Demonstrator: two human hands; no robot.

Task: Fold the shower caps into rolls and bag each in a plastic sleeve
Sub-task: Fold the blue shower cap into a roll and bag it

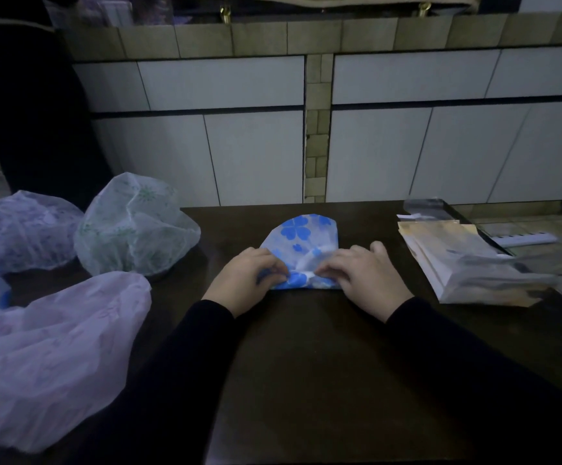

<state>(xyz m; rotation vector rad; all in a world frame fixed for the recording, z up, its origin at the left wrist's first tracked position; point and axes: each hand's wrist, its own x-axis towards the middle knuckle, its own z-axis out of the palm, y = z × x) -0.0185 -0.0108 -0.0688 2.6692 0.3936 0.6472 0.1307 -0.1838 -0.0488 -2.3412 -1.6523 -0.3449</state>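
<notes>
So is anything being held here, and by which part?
Yes: both the left hand and the right hand pinch the blue-flowered shower cap at its near edge, which is folded over; the rest lies flat on the table.

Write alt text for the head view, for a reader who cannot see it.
Both hands, left hand and right hand, pinch the near edge of a blue-flowered shower cap flattened on a dark table, starting a roll. Loose unfolded caps lie to the left, a stack of plastic sleeves to the right.
</notes>
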